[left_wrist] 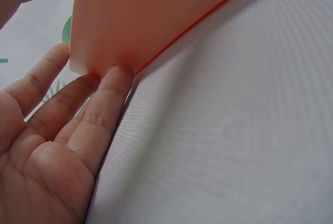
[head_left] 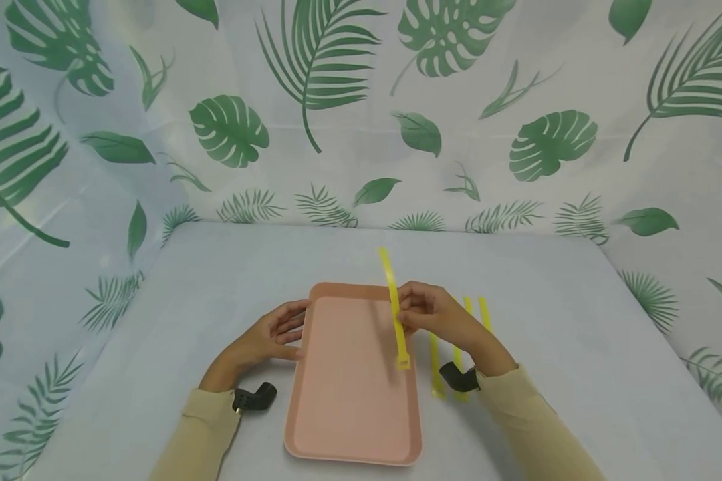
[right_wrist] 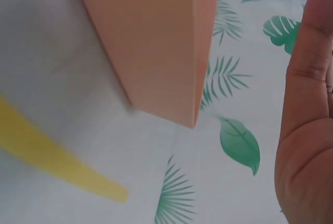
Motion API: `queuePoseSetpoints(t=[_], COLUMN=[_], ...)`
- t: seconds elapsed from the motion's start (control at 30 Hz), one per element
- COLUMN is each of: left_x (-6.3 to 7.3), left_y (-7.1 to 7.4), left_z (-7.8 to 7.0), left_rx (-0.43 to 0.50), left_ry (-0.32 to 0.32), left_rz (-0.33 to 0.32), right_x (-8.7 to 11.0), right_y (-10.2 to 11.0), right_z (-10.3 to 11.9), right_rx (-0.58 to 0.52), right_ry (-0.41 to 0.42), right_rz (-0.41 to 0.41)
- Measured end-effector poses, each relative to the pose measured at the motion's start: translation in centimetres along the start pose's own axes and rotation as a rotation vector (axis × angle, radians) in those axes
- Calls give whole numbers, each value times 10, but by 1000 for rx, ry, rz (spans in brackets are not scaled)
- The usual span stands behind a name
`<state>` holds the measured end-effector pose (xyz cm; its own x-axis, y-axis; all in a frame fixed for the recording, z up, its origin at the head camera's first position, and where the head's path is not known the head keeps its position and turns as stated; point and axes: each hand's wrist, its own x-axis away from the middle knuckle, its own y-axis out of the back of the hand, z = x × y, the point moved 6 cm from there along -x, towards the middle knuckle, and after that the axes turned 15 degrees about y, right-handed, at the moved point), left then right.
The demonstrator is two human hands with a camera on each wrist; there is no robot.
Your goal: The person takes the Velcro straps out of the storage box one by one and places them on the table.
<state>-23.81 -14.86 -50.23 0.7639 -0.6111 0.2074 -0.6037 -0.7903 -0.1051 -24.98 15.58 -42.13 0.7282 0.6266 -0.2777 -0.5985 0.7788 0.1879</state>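
Between thumb and fingers, my right hand (head_left: pixel 436 314) pinches a yellow zip tie (head_left: pixel 392 287) over the right part of a pink tray (head_left: pixel 355 407). The strap points away from me, its square slotted head at the near end. In the right wrist view only the edge of that hand (right_wrist: pixel 307 125) shows, and the held zip tie is out of sight. My left hand (head_left: pixel 265 337) rests at the tray's left side. Extended fingers (left_wrist: pixel 96 114) touch the outer wall low down in the left wrist view, close to the table.
Several more yellow zip ties (head_left: pixel 435 364) lie on the table to the right of the tray, partly hidden under my right hand and wrist. A white backdrop (head_left: pixel 349 160) printed with green leaves stands behind the table (head_left: pixel 247 267) and at both sides.
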Motion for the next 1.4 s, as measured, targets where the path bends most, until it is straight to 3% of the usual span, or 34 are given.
queuePoseSetpoints(t=[0.43, 1.07, 1.4], left_x=[0, 0, 0], left_y=[0, 0, -2], left_z=[1, 4, 3], left_rx=[0, -8, -3], left_ry=[-27, -36, -41], left_rz=[14, 7, 12], right_x=[32, 80, 108], right_y=[24, 62, 85], right_z=[-7, -5, -5], right_rx=[31, 47, 134], right_ry=[-21, 49, -66], right_rz=[-101, -170, -195])
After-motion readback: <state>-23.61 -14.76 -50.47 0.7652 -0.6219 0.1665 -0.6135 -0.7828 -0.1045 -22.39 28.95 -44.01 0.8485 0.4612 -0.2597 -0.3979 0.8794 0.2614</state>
